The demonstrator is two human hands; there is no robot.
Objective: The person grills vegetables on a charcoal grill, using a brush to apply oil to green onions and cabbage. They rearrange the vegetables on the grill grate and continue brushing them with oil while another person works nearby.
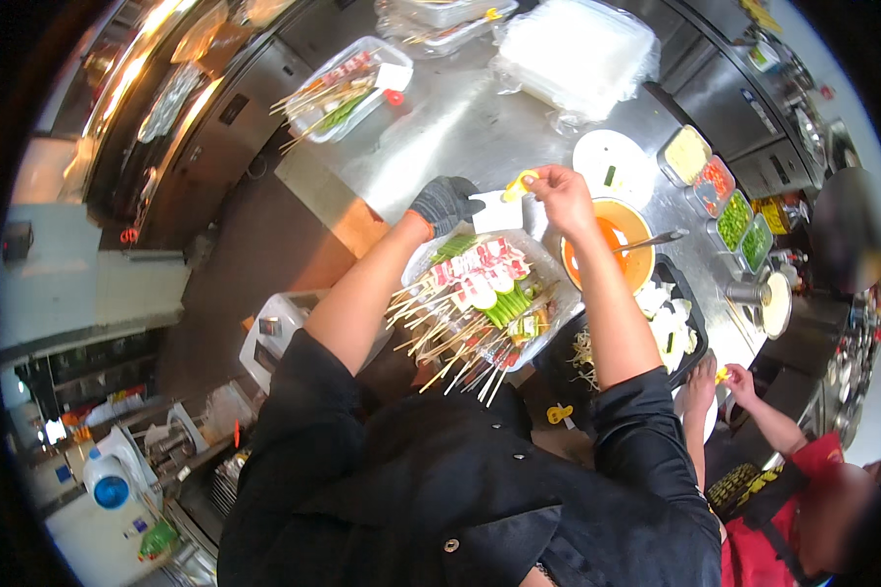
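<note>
My left hand (444, 205), in a dark grey glove, holds the left edge of a white paper slip (497, 212). My bare right hand (558, 194) pinches a yellow plastic clip (519, 186) at the slip's upper right corner. Just below my hands lies a plastic-lined tray (567, 293) heaped with skewers. Its skewers of pink and white meat (481, 263) lie above skewers of green vegetables (510, 304), with their wooden ends pointing down and left.
An orange-lined bowl (644, 271) with a ladle stands right of my right forearm, below a white round lid (613, 165). Containers of chopped green vegetables (734, 220) line the right side. Another skewer tray (319, 128) sits upper left. A co-worker in red (756, 543) works at lower right.
</note>
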